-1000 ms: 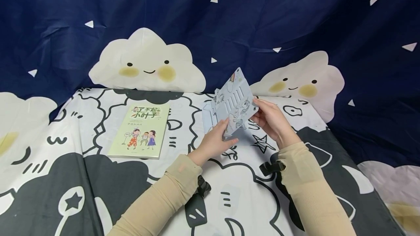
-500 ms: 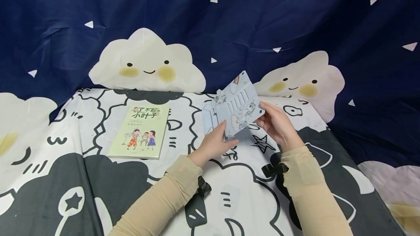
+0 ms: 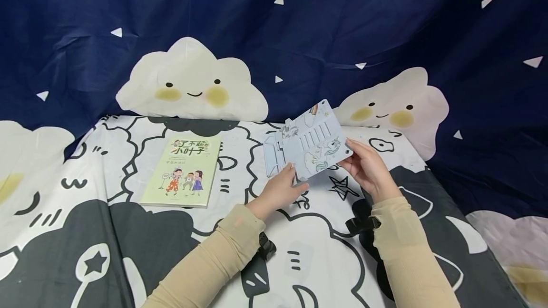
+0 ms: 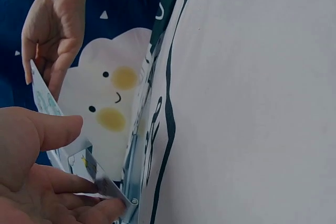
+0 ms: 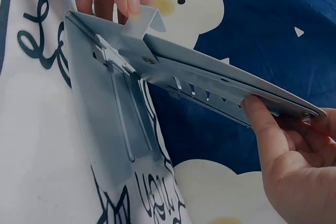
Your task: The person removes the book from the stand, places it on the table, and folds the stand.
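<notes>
A pale blue metal book stand (image 3: 314, 144) with unicorn and rainbow prints and a row of slots is in both hands. Its base plate (image 5: 100, 114) rests on the cloth, and the printed panel leans up from it at the hinge. My left hand (image 3: 278, 191) holds the near edge by the hinge, fingers at a small bent tab (image 5: 142, 22). On the outer corner, the right hand (image 3: 368, 168) pinches the panel between thumb and fingers. Two thin wire legs (image 5: 128, 114) lie along the base in the right wrist view. Some left fingertips are hidden.
A light green book (image 3: 181, 170) with cartoon children on its cover lies flat to the left. Black and white patterned cloth (image 3: 308, 251) covers the table. A dark blue curtain (image 3: 299, 37) with cloud prints hangs behind.
The right hand has moved right and slightly down, swinging the panel lower and further open from the base. My left hand stays nearly in place. The book has not moved.
</notes>
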Action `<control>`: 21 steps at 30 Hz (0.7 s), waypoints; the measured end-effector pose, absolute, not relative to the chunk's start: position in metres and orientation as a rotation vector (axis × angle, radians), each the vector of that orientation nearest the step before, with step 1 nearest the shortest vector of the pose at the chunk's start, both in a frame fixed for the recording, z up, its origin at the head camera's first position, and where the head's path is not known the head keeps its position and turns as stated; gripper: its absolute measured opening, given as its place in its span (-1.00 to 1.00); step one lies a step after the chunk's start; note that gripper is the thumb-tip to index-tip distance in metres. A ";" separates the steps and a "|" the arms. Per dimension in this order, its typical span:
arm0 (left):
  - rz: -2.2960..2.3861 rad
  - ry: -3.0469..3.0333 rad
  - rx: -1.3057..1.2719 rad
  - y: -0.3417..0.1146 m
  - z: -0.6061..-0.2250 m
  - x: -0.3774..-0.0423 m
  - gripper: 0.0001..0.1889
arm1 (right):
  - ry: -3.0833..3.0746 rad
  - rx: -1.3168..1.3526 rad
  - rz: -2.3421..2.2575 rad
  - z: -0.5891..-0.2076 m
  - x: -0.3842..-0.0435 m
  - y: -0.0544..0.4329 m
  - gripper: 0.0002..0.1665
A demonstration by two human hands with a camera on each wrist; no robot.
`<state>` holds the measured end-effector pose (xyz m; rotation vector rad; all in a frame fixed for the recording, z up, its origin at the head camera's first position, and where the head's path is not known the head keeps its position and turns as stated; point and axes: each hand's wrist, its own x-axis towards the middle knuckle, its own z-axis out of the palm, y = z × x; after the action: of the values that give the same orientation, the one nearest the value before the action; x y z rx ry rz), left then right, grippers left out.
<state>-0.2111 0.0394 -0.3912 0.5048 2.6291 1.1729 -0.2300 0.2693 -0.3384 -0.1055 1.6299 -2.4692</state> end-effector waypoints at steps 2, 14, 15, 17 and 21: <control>1.150 2.630 0.507 0.040 -0.391 -0.211 -0.28 | 1.614 -0.113 -2.481 -0.341 -0.229 0.271 -0.69; 1.078 2.628 0.496 0.043 -0.396 -0.209 -0.26 | 1.584 0.004 -2.519 -0.355 -0.228 0.285 -0.72; 1.073 2.631 0.497 0.043 -0.397 -0.209 -0.26 | 1.584 0.016 -2.518 -0.357 -0.227 0.287 -0.72; 1.066 2.634 0.501 0.043 -0.397 -0.208 -0.26 | 1.591 0.031 -2.513 -0.360 -0.227 0.289 -0.73; 1.052 2.637 0.511 0.043 -0.396 -0.207 -0.26 | 1.642 0.075 -2.481 -0.366 -0.225 0.295 -0.63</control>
<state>-0.2067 0.0434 -0.3959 0.5106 2.6366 1.0520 -0.2254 0.2951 -0.3658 0.0745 1.6417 -2.4812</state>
